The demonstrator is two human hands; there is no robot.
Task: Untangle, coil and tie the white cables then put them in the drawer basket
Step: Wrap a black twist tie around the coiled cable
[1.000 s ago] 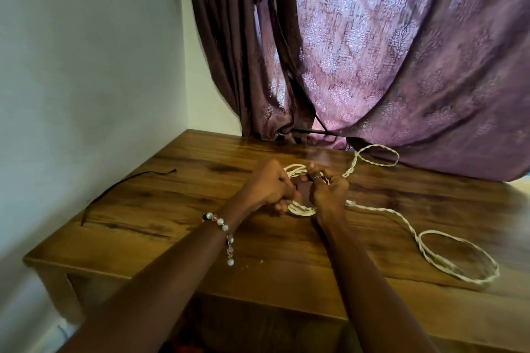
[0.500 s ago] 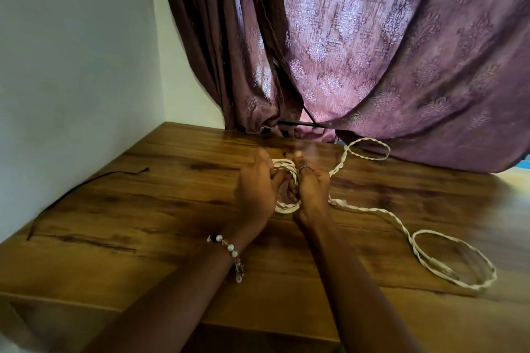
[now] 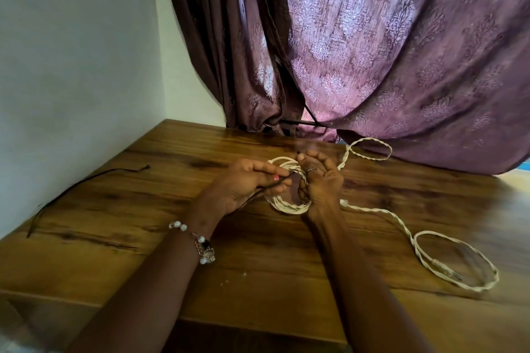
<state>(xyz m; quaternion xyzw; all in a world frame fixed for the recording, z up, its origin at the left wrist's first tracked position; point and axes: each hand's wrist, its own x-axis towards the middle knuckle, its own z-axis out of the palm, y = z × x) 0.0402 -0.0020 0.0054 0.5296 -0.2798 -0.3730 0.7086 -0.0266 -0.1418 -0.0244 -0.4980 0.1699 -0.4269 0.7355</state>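
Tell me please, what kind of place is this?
Probably a room in a home: a wooden table stands in a corner against a pale wall, with a purple patterned curtain hanging behind it.

A wooden counter point(image 3: 143, 238) with dark grain sits in a corner against a pale plain wall point(image 3: 71, 66). Behind it hangs a purple patterned curtain point(image 3: 401, 66), daylight glowing through its fabric.
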